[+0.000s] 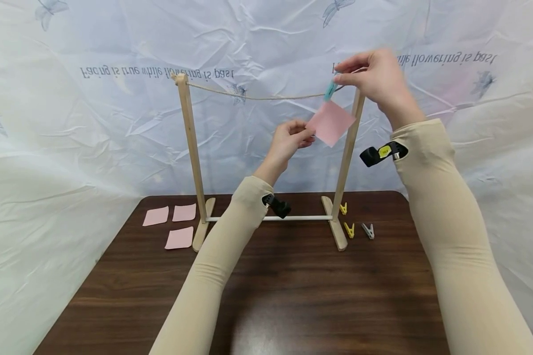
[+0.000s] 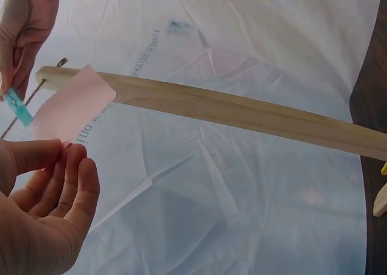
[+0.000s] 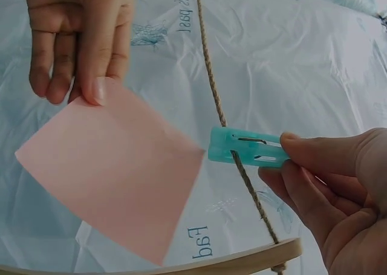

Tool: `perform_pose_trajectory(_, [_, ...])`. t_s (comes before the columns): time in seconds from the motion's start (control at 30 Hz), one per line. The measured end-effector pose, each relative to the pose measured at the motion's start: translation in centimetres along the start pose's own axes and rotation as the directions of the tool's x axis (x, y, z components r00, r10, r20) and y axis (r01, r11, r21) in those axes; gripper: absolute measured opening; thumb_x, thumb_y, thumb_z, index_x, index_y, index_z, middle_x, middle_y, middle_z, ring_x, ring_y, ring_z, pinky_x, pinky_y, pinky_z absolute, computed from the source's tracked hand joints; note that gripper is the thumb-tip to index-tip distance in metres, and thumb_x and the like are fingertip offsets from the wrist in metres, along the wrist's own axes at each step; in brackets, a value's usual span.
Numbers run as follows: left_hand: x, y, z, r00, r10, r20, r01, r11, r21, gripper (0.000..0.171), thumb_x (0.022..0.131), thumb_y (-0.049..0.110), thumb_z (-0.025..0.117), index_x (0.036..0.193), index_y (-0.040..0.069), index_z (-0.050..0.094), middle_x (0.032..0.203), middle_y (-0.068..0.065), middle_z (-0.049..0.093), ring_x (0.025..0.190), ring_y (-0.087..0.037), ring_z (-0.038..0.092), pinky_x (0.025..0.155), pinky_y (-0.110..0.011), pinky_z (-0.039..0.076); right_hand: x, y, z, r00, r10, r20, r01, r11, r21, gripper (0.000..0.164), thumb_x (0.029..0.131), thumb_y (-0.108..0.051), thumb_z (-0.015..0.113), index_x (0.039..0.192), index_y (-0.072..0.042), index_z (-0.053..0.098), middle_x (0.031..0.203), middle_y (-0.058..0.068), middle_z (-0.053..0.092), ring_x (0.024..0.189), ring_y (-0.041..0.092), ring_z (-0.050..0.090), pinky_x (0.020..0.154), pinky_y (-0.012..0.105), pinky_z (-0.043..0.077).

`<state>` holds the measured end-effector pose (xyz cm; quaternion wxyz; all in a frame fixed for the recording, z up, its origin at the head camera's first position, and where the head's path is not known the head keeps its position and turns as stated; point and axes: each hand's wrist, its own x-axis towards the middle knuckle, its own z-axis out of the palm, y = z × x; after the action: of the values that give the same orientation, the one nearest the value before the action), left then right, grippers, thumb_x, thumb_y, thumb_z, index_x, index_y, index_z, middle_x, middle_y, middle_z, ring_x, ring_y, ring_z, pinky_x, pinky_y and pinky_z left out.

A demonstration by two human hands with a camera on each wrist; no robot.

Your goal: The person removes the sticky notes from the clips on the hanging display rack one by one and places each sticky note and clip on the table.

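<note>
My left hand [image 1: 289, 140] pinches one corner of a square pink paper note [image 1: 330, 123] between thumb and fingers. The opposite corner of the note is right at the nose of a teal clothespin [image 3: 254, 147], as the right wrist view shows. That clothespin straddles the twine [image 1: 257, 98] near its right end, and my right hand [image 1: 377, 76] pinches its handle end between thumb and fingers. In the head view the note hangs tilted like a diamond below the twine, overlapping the right wooden post [image 1: 348, 148].
The twine runs between the right post and a left wooden post [image 1: 191, 143], joined low down by a white rod [image 1: 302, 218]. Three pink notes [image 1: 179, 238] lie on the dark table [image 1: 320, 291] at left. Two yellow clothespins [image 1: 349, 230] and a grey clothespin [image 1: 368, 230] lie at right.
</note>
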<state>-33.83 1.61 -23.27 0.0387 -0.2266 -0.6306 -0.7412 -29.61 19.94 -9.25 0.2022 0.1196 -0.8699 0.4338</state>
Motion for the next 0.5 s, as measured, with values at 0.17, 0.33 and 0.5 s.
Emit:
perform_pose_trajectory(0.17, [-0.15,-0.14,-0.27,1.000,-0.012,-0.005,0.012,1.000,-0.004,0.015,0.096,0.006,0.070,0.107,-0.003,0.068,0.093,-0.010,0.070,0.079,-0.018,0.069,0.079,-0.032,0.061,-0.15,-0.27,-0.36,0.997,-0.031,-0.065,0.035,0.997,0.064,0.030,0.090,-0.022,0.079,0.118,-0.011,0.076,0.092,-0.015,0.066,0.092,0.005,0.058,0.086,0.024,0.039])
perform_pose_trajectory(0.33, [-0.40,-0.28,-0.43,1.000,-0.008,0.000,0.008,1.000,0.012,0.014,0.095,0.007,0.070,0.106,-0.002,0.069,0.093,-0.010,0.070,0.091,-0.035,0.070,0.079,-0.032,0.061,-0.30,-0.52,-0.50,0.987,-0.076,-0.141,0.095,0.987,0.130,0.028,0.090,-0.020,0.079,0.116,-0.011,0.076,0.095,-0.013,0.066,0.091,0.004,0.060,0.089,0.022,0.043])
perform_pose_trajectory(0.5, [-0.69,-0.41,-0.51,1.000,0.000,0.013,-0.001,1.000,0.028,0.014,0.096,0.007,0.070,0.106,-0.003,0.069,0.092,-0.009,0.070,0.087,-0.029,0.070,0.079,-0.032,0.061,-0.46,-0.60,-0.60,0.975,-0.104,-0.195,0.143,0.970,0.196,0.028,0.090,-0.014,0.078,0.116,-0.006,0.075,0.096,-0.011,0.065,0.090,0.004,0.063,0.090,0.023,0.046])
